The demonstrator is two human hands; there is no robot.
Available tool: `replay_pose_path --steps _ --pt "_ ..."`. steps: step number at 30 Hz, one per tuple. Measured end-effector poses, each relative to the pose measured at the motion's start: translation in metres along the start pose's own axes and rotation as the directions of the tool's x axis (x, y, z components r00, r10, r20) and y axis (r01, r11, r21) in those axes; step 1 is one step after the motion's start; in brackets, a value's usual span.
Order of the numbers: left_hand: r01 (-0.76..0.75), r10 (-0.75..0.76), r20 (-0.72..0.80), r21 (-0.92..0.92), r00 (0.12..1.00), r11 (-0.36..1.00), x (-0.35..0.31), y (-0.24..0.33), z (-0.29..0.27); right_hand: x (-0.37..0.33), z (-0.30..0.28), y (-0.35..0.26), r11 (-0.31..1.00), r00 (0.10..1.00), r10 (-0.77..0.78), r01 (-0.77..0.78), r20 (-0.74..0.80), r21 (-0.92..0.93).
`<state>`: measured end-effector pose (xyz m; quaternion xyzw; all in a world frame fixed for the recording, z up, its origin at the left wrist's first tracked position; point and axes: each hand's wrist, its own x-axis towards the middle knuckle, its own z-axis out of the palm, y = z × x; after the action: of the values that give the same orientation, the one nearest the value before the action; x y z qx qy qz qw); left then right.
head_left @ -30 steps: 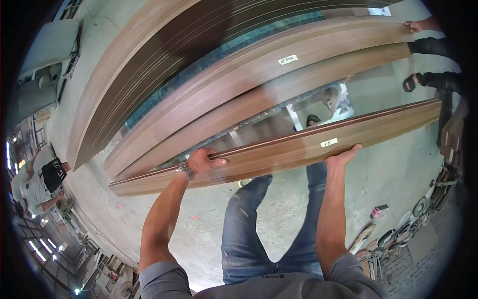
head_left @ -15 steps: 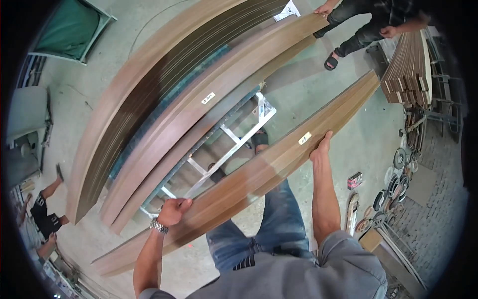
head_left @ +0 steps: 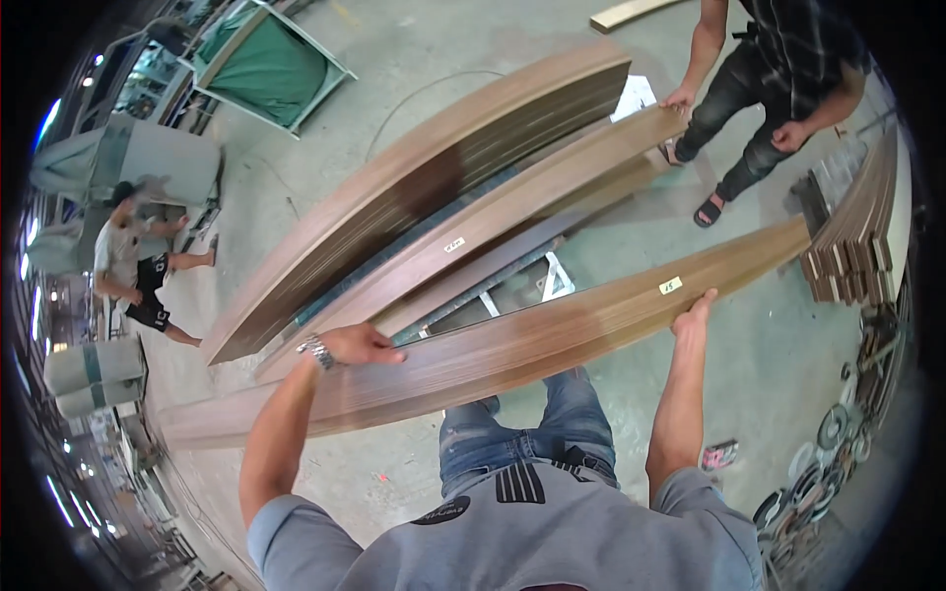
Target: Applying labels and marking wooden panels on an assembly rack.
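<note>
A long brown wood-grain board point(head_left: 512, 340) with a small pale label lies across in front of me, held in both hands. My left hand point(head_left: 363, 345), with a metal watch at the wrist, is closed over the board's upper edge left of its middle. My right hand point(head_left: 696, 310) grips the lower edge near the right end, thumb up against the face. The fingers of both hands are partly hidden by the board. Beyond it rests another labelled board point(head_left: 493, 225), whose far end a co-worker's hand point(head_left: 680, 97) touches.
A tall stack of long boards point(head_left: 424, 187) stands behind, over a pale metal frame point(head_left: 555, 276). The co-worker in dark clothes is at far right, near a bundle of strips point(head_left: 852, 256). Another person point(head_left: 143, 261) walks at left. Edging rolls point(head_left: 836, 426) lie at right.
My board has swung to a more level slant, its left end now farther away. Both hands keep hold of it. The view has tilted up, showing more of the person at left.
</note>
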<state>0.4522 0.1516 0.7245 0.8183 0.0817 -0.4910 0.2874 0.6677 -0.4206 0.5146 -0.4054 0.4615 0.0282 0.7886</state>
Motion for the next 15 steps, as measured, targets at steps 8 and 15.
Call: replay_pose_path --steps 8,15 --pt "0.033 -0.063 -0.154 -0.189 0.986 0.981 -0.024 0.074 0.013 0.044 -0.033 -0.117 0.999 0.984 -0.038 0.032 0.173 0.035" --pt "0.238 -0.256 -0.358 -0.094 0.898 0.967 -0.031 0.138 0.06 0.15 -0.031 -0.151 0.996 0.989 -0.052 0.042 0.139 0.078"
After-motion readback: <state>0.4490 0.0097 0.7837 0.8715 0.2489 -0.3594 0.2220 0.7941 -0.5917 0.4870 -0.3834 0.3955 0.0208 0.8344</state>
